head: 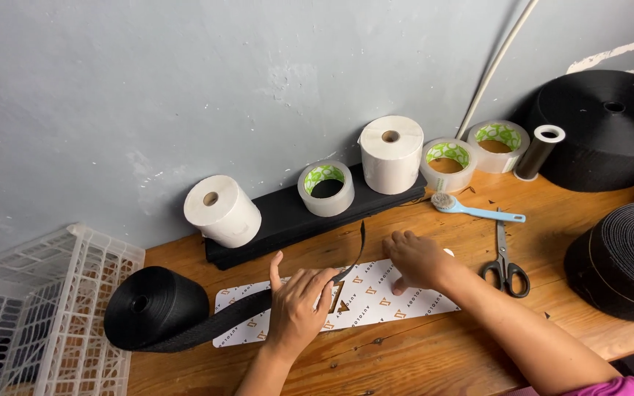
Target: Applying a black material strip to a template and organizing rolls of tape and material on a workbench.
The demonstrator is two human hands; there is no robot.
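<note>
Wooden table (420,352): rolls, scissors (505,262), card (376,297)
</note>
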